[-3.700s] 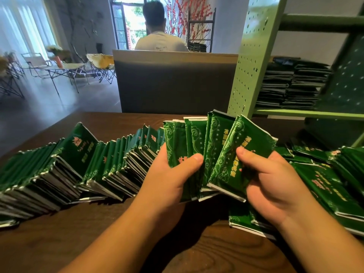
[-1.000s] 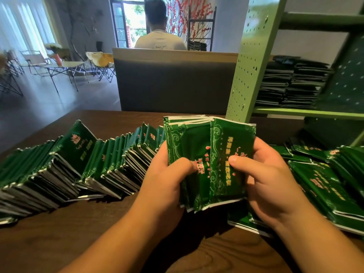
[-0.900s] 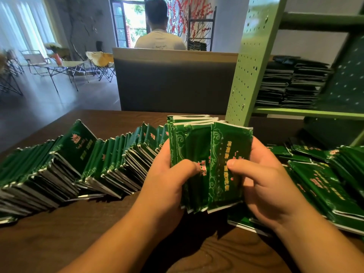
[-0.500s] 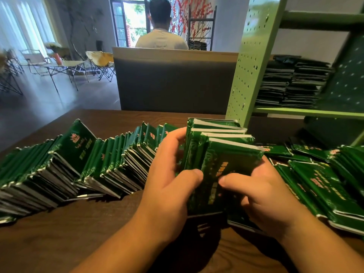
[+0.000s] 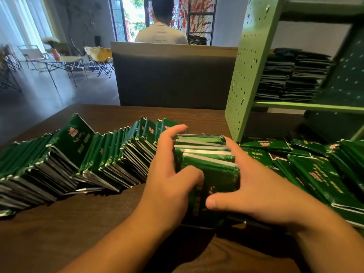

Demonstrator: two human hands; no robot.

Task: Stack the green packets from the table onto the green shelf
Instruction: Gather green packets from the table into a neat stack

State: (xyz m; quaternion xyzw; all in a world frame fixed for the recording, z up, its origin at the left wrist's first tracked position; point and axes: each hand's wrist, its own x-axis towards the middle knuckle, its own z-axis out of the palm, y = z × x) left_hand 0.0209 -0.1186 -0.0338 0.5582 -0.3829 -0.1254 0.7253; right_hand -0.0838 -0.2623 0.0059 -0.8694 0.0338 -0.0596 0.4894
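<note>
A bundle of several green packets (image 5: 213,172) stands on its lower edge on the wooden table (image 5: 187,115), squeezed between both hands. My left hand (image 5: 167,186) presses its left side, thumb on the front packet. My right hand (image 5: 254,192) clamps the right side, thumb across the bottom front. To the left runs a long leaning row of green packets (image 5: 74,154). More packets (image 5: 319,170) lie flat in a loose heap on the right. The green shelf (image 5: 250,62) rises at the back right, and dark stacks of packets (image 5: 291,75) rest on its board.
A grey partition (image 5: 173,77) stands behind the table, and a person (image 5: 161,30) sits beyond it, back turned. Folding chairs and a small table (image 5: 65,60) fill the room at far left. Bare wood lies in front of my arms.
The fanned packets have been pushed together into one bundle. Both hands lowered it from mid-air and tipped it forward until it stood on the table.
</note>
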